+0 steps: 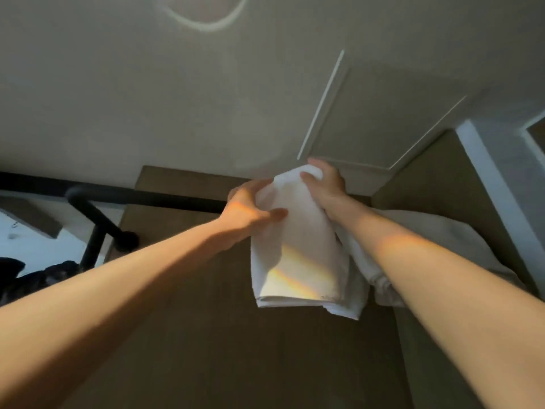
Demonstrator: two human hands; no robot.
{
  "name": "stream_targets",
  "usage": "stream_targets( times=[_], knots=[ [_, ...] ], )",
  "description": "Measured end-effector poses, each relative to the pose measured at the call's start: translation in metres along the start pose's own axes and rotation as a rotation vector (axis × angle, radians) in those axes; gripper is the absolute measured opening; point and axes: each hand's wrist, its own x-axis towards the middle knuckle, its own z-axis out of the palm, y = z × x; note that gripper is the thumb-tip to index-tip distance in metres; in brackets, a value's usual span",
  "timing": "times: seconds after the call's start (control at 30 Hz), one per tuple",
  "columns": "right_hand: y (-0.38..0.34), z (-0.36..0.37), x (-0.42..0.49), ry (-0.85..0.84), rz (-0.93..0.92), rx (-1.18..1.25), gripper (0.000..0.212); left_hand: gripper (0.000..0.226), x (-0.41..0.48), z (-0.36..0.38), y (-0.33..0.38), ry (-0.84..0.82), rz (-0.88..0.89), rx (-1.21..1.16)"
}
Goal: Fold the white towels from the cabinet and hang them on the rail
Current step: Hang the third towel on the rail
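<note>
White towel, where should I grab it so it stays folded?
Grab the white towel at its top end, one hand from each side, as the left hand and right hand do. It hangs long with loose layers at the bottom, so a top grip likely keeps them together.

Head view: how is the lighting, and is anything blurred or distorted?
Head view: dim overall; a warm rainbow-tinted streak crosses the white towel and left hand; right hand slightly soft; black rail deep in shadow; wide-angle stretch toward the edges.
</note>
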Motion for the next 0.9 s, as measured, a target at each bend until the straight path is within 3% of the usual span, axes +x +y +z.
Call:
stream_targets(
  times=[0.1,0.2,0.3,0.4,0.47,0.6,0.73,0.9],
  knots=[
    [0.009,0.011,0.009,-0.048,0.016,-0.054,0.043,0.084,0.001,0.003,-0.015,-0.057,0.068,0.402],
    [0.019,0.026,0.011,-0.057,0.013,-0.198,0.040,0.075,0.001,0.007,-0.023,-0.064,0.108,0.487],
    [0.021,0.031,0.009,0.053,-0.018,-0.376,0.034,0.073,-0.002,0.012,-0.030,-0.042,0.151,0.441],
    [0.013,0.029,0.001,0.092,-0.243,-0.574,0.019,0.073,-0.009,0.018,-0.033,-0.026,0.198,0.400],
    [0.008,0.031,-0.011,0.037,-0.322,-0.528,0.014,0.070,-0.015,0.022,-0.037,0.022,0.227,0.368],
    [0.015,0.041,-0.039,0.025,-0.359,-0.460,0.028,0.058,-0.034,0.037,-0.041,0.285,0.261,0.220],
    [0.018,0.037,-0.047,-0.142,-0.334,-0.451,0.047,0.055,-0.054,0.047,-0.047,0.365,0.093,-0.099],
    [0.020,0.031,-0.040,-0.219,-0.327,-0.507,0.041,0.069,-0.069,0.045,-0.081,0.294,-0.112,-0.138]
  ],
)
